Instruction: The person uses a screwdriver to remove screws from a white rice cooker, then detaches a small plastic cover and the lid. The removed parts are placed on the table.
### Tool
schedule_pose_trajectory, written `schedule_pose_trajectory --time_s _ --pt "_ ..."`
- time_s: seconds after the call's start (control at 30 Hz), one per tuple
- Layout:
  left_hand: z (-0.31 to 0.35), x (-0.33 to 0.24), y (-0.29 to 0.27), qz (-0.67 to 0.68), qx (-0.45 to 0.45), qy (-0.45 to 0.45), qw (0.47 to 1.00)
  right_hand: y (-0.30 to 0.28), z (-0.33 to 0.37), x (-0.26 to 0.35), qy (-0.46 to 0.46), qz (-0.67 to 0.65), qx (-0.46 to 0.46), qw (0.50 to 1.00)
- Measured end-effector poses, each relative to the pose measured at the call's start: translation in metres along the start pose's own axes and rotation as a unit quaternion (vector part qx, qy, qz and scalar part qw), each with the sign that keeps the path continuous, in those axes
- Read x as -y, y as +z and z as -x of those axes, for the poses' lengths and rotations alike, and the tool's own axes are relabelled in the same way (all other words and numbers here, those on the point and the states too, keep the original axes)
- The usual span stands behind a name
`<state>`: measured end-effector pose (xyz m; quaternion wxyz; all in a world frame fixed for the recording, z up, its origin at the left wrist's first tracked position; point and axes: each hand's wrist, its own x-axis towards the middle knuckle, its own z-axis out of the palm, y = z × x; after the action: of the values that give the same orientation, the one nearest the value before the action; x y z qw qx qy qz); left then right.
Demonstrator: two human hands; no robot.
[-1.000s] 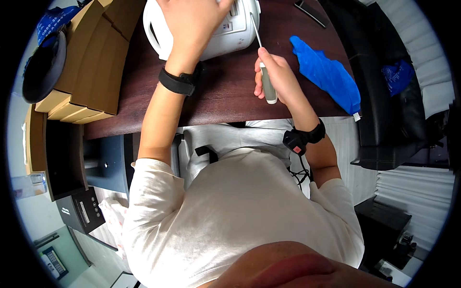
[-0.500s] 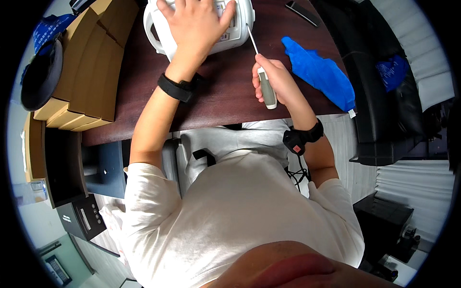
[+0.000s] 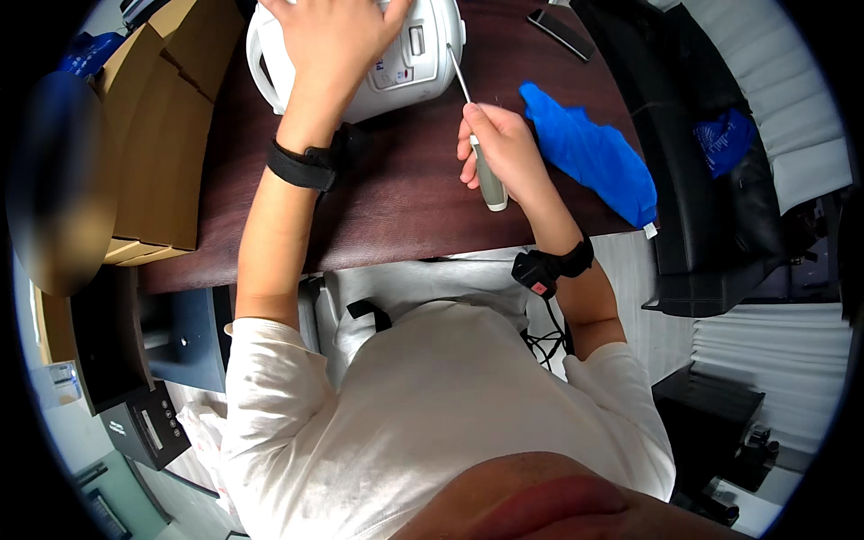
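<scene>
A white rice cooker [image 3: 409, 67] stands on the dark brown table [image 3: 396, 207] at the top of the view. My left hand [image 3: 333, 40] lies flat on its lid, fingers spread, holding it steady. My right hand [image 3: 499, 148] grips a screwdriver [image 3: 481, 153] by its grey handle; the thin metal shaft points up and left, with the tip close to the cooker's right side near its front panel. Both wrists wear black bands.
A blue cloth [image 3: 594, 157] lies on the table just right of my right hand. Cardboard boxes [image 3: 157, 144] are stacked at the table's left end. A dark flat object [image 3: 560, 31] rests at the far top right. A black chair [image 3: 711, 198] stands to the right.
The view has shifted so the cooker and hands sit lower in the picture. My right hand has brought the screwdriver up and closer to the cooker's side. My left hand stays on the lid.
</scene>
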<state>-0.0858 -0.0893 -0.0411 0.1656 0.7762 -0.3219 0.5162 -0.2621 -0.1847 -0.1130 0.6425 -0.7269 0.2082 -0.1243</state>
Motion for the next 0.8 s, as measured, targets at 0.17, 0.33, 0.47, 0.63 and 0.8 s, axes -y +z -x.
schedule_pose_trajectory --time_s 0.17,0.33,0.47,0.63,0.8 --pt "-0.013 0.005 0.004 0.023 0.101 -0.016 0.995 -0.001 -0.01 0.023 0.002 0.117 -0.016 0.993" --pt "-0.02 0.003 0.007 0.012 0.122 -0.031 0.992 0.007 -0.03 0.026 0.013 0.15 -0.052 0.987" --pt "-0.027 0.01 0.013 -0.005 0.165 -0.035 0.986 0.009 -0.04 0.028 0.024 0.154 -0.049 0.987" --pt "-0.032 0.01 0.007 0.003 0.176 -0.039 0.984 0.015 -0.054 0.014 -0.098 0.314 -0.152 0.932" --pt "-0.035 0.012 0.01 -0.004 0.183 -0.048 0.982 0.019 -0.058 0.016 -0.084 0.311 -0.16 0.933"
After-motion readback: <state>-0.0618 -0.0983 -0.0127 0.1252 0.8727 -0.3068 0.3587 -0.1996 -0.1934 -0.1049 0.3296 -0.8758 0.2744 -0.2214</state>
